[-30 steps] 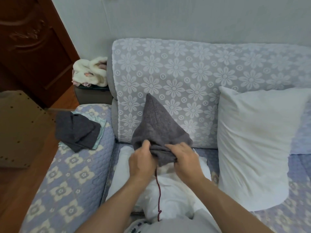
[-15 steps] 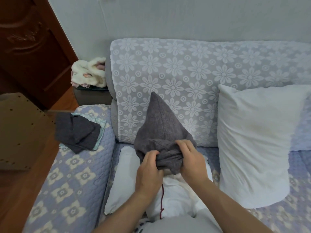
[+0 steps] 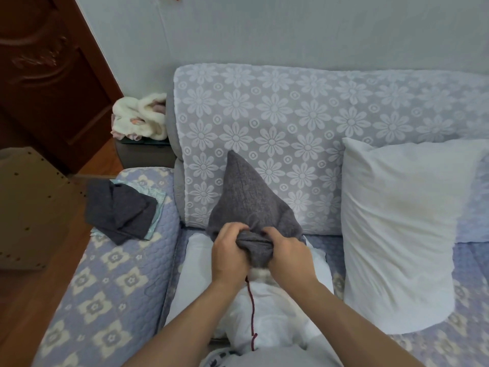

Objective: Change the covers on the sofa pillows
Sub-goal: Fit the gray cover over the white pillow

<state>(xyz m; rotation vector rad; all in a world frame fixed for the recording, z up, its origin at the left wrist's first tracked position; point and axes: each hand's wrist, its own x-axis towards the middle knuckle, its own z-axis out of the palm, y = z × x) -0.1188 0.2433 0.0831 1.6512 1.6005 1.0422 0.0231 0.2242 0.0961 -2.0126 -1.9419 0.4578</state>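
**Grey cover halfway onto a white pillow**

On the left armrest point(image 3: 105, 266) lies a folded dark grey cloth point(image 3: 119, 210) over a pale one. In the middle, the left hand point(image 3: 229, 254) and right hand point(image 3: 284, 254) sit close together, both bunching and gripping the open edge of the grey cover point(image 3: 248, 200), whose far corner points up against the flowered backrest point(image 3: 291, 115). A white pillow point(image 3: 206, 295) emerges beneath, apparently partly inside. A dark red cord point(image 3: 251, 313) hangs near. Right, a bare white pillow point(image 3: 402, 229) leans upright.
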